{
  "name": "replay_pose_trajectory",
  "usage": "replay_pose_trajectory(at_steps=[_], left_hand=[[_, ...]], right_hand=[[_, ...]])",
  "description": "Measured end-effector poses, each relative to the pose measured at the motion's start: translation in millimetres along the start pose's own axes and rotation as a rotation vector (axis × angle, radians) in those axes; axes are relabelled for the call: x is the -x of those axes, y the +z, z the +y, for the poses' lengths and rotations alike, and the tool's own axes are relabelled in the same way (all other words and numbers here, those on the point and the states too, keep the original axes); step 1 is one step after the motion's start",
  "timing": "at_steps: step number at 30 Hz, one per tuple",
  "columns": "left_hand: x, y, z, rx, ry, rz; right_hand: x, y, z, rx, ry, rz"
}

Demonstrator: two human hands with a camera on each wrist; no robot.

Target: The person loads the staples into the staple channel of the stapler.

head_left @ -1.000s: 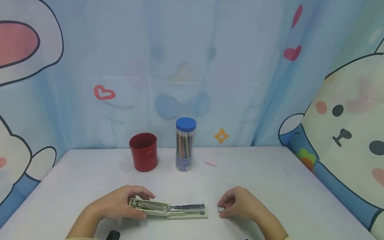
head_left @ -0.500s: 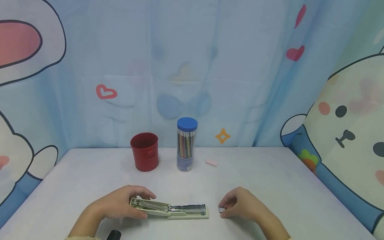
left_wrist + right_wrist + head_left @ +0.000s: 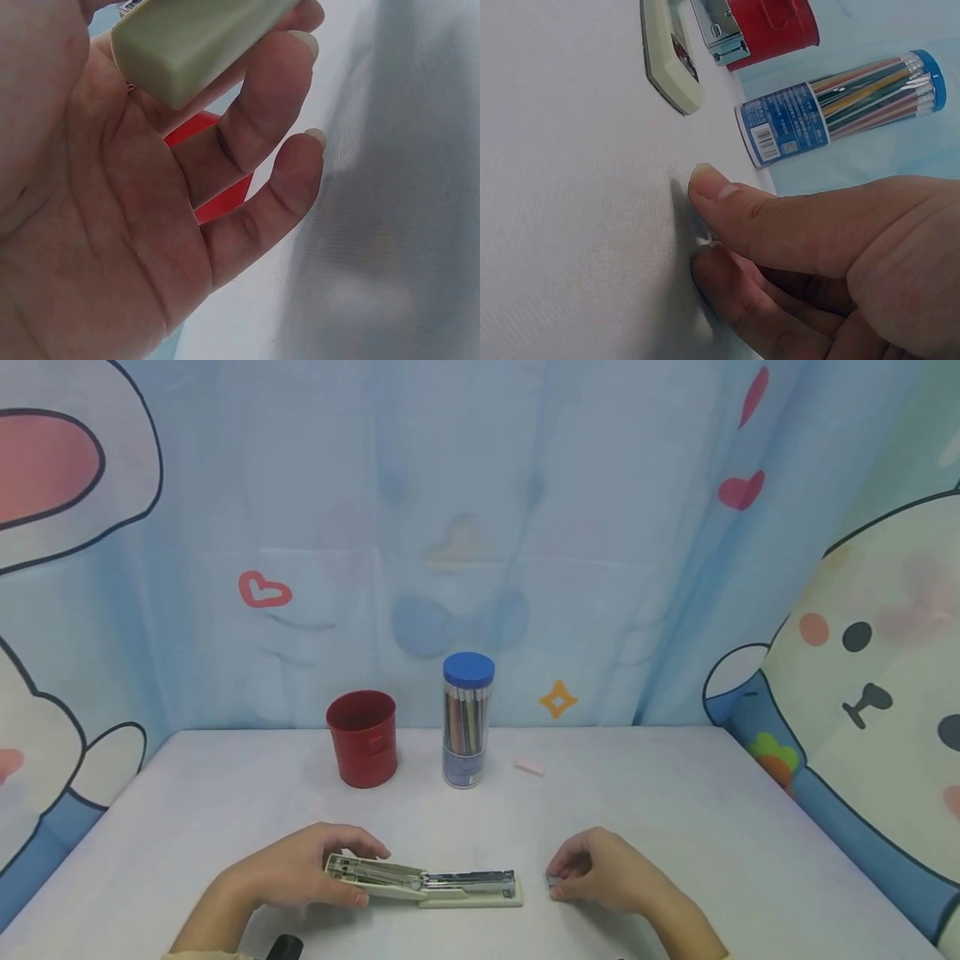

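Observation:
A pale green stapler point(image 3: 468, 903) lies on the white table with its top swung back to the left, baring the metal magazine point(image 3: 468, 882). My left hand point(image 3: 300, 868) grips the raised top at its left end. In the left wrist view, the green stapler top point(image 3: 195, 45) crosses above the palm, and the lower fingers point(image 3: 262, 195) are bent. To the right of the stapler, my right hand point(image 3: 600, 870) pinches a small silvery strip of staples point(image 3: 552, 881) between thumb and fingertips, close to the table. Most of that strip is hidden by the fingers.
Behind the hands stand a red cup point(image 3: 362, 743) and a clear tub of pencils point(image 3: 467, 722) with a blue lid. A pink eraser point(image 3: 529, 767) lies right of the tub. A cartoon-print curtain point(image 3: 480, 527) hangs along the table's far edge.
The staple strip has turned slightly between my right fingertips. My left hand and the stapler hold their places; the head view has shifted a little.

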State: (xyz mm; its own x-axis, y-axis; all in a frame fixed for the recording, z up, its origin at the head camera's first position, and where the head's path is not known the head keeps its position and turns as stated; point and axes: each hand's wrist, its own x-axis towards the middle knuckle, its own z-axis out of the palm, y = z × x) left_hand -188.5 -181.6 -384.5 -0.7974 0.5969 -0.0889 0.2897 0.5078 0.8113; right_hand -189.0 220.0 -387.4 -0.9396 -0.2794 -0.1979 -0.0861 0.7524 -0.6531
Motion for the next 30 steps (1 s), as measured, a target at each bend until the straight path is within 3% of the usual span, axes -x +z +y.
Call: replay_pose_trajectory(at_steps=[7, 17, 30], left_hand=[[-2.2, 0.1, 1.0, -0.001, -0.005, -0.001], [-0.5, 1.8, -0.3, 0.016, -0.011, 0.004], [-1.6, 3.0, -0.6, 0.016, 0.005, 0.000]], right_hand=[[2.0, -1.2, -5.4, -0.018, -0.053, -0.005], [0.3, 4.2, -20.6, -0.097, -0.240, 0.018], [-0.3, 18.1, -28.7, -0.160, -0.369, 0.019]])
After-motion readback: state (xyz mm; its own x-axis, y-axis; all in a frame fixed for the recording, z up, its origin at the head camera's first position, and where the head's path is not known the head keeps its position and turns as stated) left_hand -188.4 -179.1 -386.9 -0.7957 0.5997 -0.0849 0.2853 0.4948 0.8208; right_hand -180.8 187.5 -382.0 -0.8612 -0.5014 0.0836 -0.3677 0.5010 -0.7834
